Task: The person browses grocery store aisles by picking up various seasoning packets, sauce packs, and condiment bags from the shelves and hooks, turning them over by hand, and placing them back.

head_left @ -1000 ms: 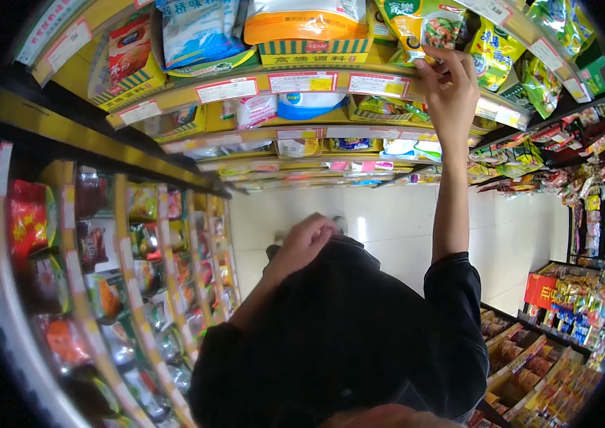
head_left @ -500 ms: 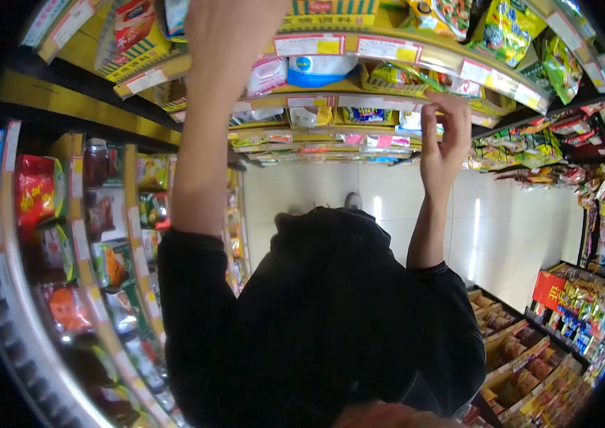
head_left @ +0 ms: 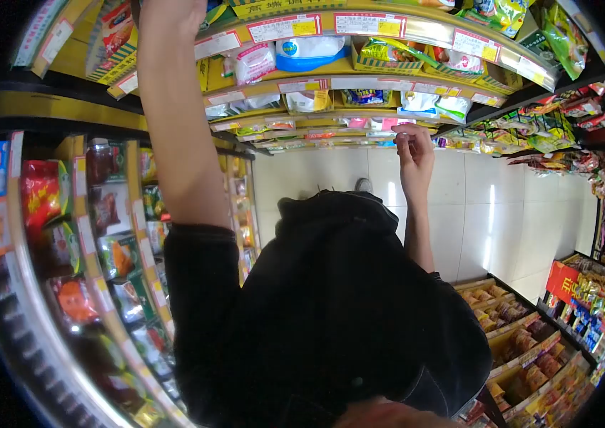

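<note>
My left hand (head_left: pixel 172 16) reaches up to the top shelf at the upper left, beside a red packet (head_left: pixel 118 30) in a yellow striped carton. Its fingers are cut off by the upper edge of the view, so what they touch is hidden. My right hand (head_left: pixel 415 153) hovers in front of the lower shelves, fingers loosely curled and apart from the thumb, with nothing visible in it. Above it are white bags (head_left: pixel 418 103) on a shelf. On the shelf higher up lie a blue and white bag (head_left: pixel 309 53) and a pink and white bag (head_left: pixel 254 63).
Price labels (head_left: pixel 285 28) run along the shelf edges. Shelves with packaged food (head_left: pixel 118 255) stand close on my left. Hanging snack bags (head_left: pixel 545 128) and a red-signed display (head_left: pixel 565 279) are on the right. Bins (head_left: pixel 524 342) stand behind at lower right, beside the tiled floor (head_left: pixel 445 235).
My left hand has shifted left along the top shelf. My right hand has dropped lower and slightly left, away from the shelf edge. The camera view has shifted a little.
</note>
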Available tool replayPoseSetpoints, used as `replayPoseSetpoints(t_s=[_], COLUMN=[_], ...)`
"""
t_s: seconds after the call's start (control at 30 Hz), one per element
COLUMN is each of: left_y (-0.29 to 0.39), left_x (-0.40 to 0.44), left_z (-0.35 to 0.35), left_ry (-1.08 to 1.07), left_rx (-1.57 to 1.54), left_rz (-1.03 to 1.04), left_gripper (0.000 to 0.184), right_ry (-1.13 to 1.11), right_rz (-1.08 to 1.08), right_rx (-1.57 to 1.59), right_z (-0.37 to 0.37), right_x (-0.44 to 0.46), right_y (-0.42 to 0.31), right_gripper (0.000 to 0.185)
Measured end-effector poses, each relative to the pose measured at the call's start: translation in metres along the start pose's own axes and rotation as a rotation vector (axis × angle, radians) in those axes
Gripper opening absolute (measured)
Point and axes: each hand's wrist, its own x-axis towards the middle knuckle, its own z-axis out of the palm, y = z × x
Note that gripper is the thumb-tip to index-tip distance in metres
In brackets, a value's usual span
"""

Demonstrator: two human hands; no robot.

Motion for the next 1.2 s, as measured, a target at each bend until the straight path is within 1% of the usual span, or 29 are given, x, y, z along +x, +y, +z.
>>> replayPoseSetpoints(t_s=[0.03,0.07,0.17,0.2,0.3,0.4,0.5,0.53,0.57,0.6,0.67,0.73,0.77,0.8,0.83,0.9,0.93,1.03,1.07,1.1,1.13,1.17,1.2], left_y=[0.0,-0.001,-0.019,-0.021,-0.016,-0.01,-0.023,-0.032,-0.041,-0.046,-0.045,-0.07,-0.107,-0.148,-0.153,-0.155,-0.151,-0.177,-0.184,-0.189,-0.189,-0.194,-0.201], left_x=[0.005,0.012,0.023,0.025,0.015,-0.015,-0.049,-0.072,-0.099,-0.122,-0.16,-0.191,-0.215,-0.246,-0.259,-0.277,-0.282,-0.286,-0.281,-0.277,-0.272,-0.268,-0.265], left_z=[-0.005,-0.01,-0.028,-0.03,-0.029,-0.021,-0.046,-0.045,-0.042,-0.041,-0.043,-0.066,-0.091,-0.101,-0.091,-0.062,-0.043,-0.034,-0.031,-0.029,-0.025,-0.026,-0.028], left_ry=[-0.056,0.004,-0.02,-0.006,-0.039,0.079,-0.106,-0.044,0.018,0.052,0.06,-0.089,-0.207,-0.202,-0.171,-0.104,-0.07,-0.065,-0.051,-0.036,-0.008,-0.002,0.003], left_rx=[-0.173,-0.28,-0.755,-0.768,-0.726,-0.773,-1.072,-0.397,0.282,0.29,-0.059,-0.435,-0.46,-0.502,-0.546,-0.614,-0.636,-0.653,-0.675,-0.696,-0.782,-0.813,-0.845], left_rz=[-0.073,-0.162,-0.096,-0.094,-0.154,-0.235,-0.407,-0.052,0.296,0.385,0.21,-0.102,-0.145,-0.198,-0.267,-0.388,-0.44,-0.459,-0.445,-0.434,-0.443,-0.475,-0.507], left_gripper=[0.03,0.024,0.026,0.027,0.026,0.033,0.035,0.036,0.038,0.042,0.054,0.064,0.069,0.071,0.074,0.078,0.081,0.083,0.082,0.082,0.074,0.072,0.07], right_ry=[-0.004,-0.005,-0.006,-0.012,-0.018,-0.04,-0.033,-0.032,0.012,0.056,0.128,0.146,0.144,0.12,0.18,0.18,0.183,0.192,0.195,0.229,0.262,0.297,0.312], right_rz=[0.004,0.008,-0.05,-0.043,-0.034,0.017,0.109,0.095,0.058,0.022,-0.046,-0.107,-0.132,-0.233,-0.356,-0.309,-0.356,-0.539,-0.595,-0.65,-0.705,-0.76,-0.735], right_rx=[-0.004,-0.007,0.025,-0.001,0.055,0.049,0.101,0.192,0.188,0.185,0.169,0.134,0.054,0.067,-0.092,-0.161,-0.241,-0.102,-0.135,-0.142,-0.149,-0.155,-0.016], right_z=[-0.002,-0.004,-0.006,-0.008,-0.009,-0.013,-0.016,-0.018,-0.019,-0.021,-0.025,-0.026,-0.025,-0.021,-0.017,-0.008,-0.007,-0.009,-0.01,-0.013,-0.017,-0.021,-0.026], right_x=[0.002,0.004,0.009,0.01,0.012,0.013,0.016,0.019,0.025,0.032,0.052,0.077,0.091,0.104,0.119,0.131,0.139,0.147,0.144,0.14,0.134,0.128,0.12], right_y=[0.003,0.006,0.016,0.016,0.017,0.017,0.012,0.023,0.022,0.016,0.004,-0.015,-0.022,-0.02,-0.011,-0.011,-0.005,0.002,0.001,-0.002,-0.008,-0.015,-0.024], right_gripper=[0.012,0.012,0.011,0.011,0.012,0.011,0.015,0.023,0.026,0.03,0.041,0.055,0.061,0.066,0.064,0.047,0.027,0.027,0.035,0.034,0.032,0.031,0.026])
